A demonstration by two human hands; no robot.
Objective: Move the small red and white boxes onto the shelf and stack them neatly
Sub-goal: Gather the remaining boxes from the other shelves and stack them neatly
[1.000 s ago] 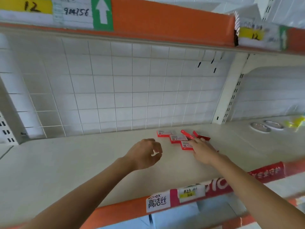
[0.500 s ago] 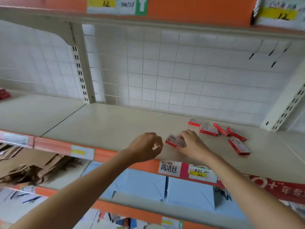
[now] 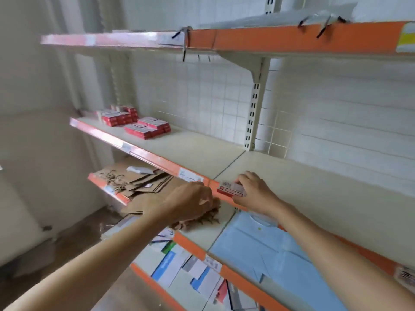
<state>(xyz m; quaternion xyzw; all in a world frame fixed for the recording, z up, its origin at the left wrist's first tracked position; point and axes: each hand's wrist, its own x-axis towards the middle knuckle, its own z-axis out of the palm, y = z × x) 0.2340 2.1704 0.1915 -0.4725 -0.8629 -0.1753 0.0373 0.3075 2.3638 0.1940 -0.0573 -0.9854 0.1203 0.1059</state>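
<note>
Head view, taken at a tilt with some blur: we find the right hand (image 3: 253,194) pinching one small red and white box (image 3: 231,189) between thumb and curled fingers. The box is held at the front edge of the middle shelf (image 3: 314,189), over the orange price rail (image 3: 157,160), just right of the seam where two shelf panels meet. We cannot tell whether the box touches the rail or the shelf.

We find the left hand (image 3: 190,203) just left of the box, apart from it, in front of the rail. Its fingers are curled; they appear to hold nothing, though the fingertips are partly hidden.

We note stacks of red and white boxes (image 3: 134,122) toward the far left end of the same shelf, in several neat piles, well apart from both hands. The exact count is too blurred to give.

On the shelf below, at its left end, lie flattened brown paper bags (image 3: 139,182). To their right lies a folded light blue item (image 3: 258,250). A further shelf beneath carries blue and white packets (image 3: 170,265). A white wire grid (image 3: 202,97) backs the shelving.
</note>
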